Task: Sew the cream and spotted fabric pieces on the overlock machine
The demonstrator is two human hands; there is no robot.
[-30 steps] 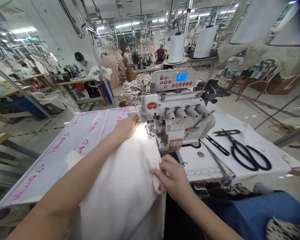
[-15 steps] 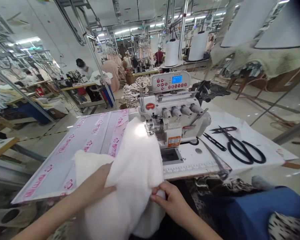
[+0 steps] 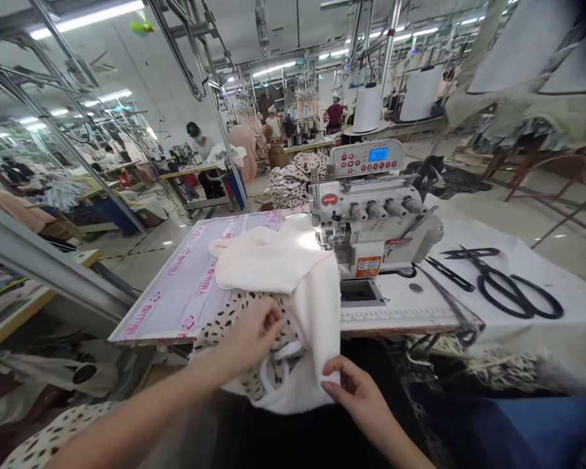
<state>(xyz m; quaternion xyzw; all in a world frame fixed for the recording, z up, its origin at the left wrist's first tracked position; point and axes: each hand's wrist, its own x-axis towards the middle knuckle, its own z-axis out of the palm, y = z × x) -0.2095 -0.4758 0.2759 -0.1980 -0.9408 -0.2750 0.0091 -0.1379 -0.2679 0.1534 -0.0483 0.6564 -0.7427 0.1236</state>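
A cream garment (image 3: 283, 260) lies on the sewing table, its far end under the presser foot of a white overlock machine (image 3: 371, 221). Its near part hangs over the table's front edge and shows a leopard-spotted inner side (image 3: 234, 312). My left hand (image 3: 251, 335) pinches the spotted fabric near a white edge. My right hand (image 3: 354, 387) grips the cream hem at the lower right, thumb on top.
Large black scissors (image 3: 512, 290) and small thread snips (image 3: 449, 273) lie on a white sheet right of the machine. A pile of spotted pieces (image 3: 293, 182) sits behind it. Other workers sit at stations far back. A metal rail (image 3: 49, 267) runs at left.
The cream fabric was pulled back and folded over, exposing the spotted side. My left hand moved from lying on top of the cloth to pinching the spotted layer; my view shifted left.
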